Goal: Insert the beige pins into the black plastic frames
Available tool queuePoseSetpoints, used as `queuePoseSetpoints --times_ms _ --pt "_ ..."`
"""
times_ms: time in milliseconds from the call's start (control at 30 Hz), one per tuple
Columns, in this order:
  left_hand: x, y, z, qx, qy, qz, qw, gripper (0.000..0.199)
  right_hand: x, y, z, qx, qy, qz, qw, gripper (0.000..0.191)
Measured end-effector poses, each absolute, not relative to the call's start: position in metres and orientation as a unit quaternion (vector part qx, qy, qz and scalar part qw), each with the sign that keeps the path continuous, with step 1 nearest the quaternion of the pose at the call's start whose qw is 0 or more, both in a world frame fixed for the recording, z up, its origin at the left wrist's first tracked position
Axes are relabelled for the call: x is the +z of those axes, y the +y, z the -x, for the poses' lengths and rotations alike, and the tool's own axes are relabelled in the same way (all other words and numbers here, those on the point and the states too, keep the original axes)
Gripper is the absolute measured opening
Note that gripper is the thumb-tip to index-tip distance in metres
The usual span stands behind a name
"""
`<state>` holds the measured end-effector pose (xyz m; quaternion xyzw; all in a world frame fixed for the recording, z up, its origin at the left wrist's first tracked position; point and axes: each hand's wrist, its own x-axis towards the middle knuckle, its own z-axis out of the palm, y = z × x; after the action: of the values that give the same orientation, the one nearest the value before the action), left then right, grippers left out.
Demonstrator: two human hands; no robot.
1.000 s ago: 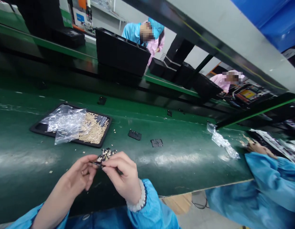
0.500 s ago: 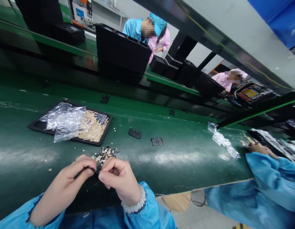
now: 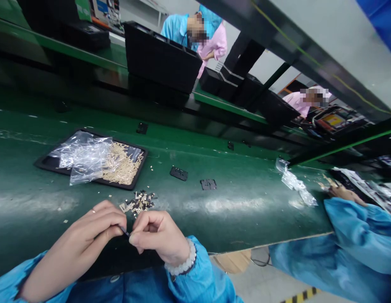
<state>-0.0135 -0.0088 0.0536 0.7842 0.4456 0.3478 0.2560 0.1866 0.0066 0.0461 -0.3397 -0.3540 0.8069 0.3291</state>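
Note:
A thin dark plate-like part [image 3: 124,231] is held edge-on between my two hands, close to the front of the green bench. My left hand [image 3: 97,225] pinches its left end between thumb and fingers. On its right end, my right hand [image 3: 153,232] has thumb and forefinger pressed together; whether a small piece is also in that pinch is hidden. Just beyond my fingers lies a loose pile of small black and beige pieces [image 3: 140,202]. Two flat black moulded plates, one [image 3: 178,173] nearer the tray and another [image 3: 208,184] to its right, lie farther out.
A black tray [image 3: 137,179] at left holds clear plastic bags [image 3: 84,155] and many beige strips [image 3: 121,168]. Crumpled plastic [image 3: 295,183] lies at right, beside a co-worker's hand [image 3: 345,193]. Black bins [image 3: 160,59] stand along the raised shelf behind. More small black parts [image 3: 141,128] lie at the back.
The dark part has tilted, so it now shows as a thin edge. My left hand has rolled over, its back turned more upward. My right hand keeps nearly the same place.

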Motion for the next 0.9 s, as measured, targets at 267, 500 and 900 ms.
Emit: queuePoseSetpoints --times_ms 267,500,900 --pt "0.038 -0.014 0.021 0.329 0.425 -0.836 0.106 0.029 0.041 0.013 -0.189 0.8 -0.405 0.363 0.253 0.047" --pt "0.017 0.004 0.001 0.353 0.436 -0.826 -0.059 0.045 0.041 0.094 -0.212 0.632 -0.495 0.439 0.403 0.043" --pt "-0.001 0.021 0.022 0.342 0.451 -0.822 -0.06 0.036 0.029 0.149 -0.249 0.485 -0.607 0.522 0.353 0.013"
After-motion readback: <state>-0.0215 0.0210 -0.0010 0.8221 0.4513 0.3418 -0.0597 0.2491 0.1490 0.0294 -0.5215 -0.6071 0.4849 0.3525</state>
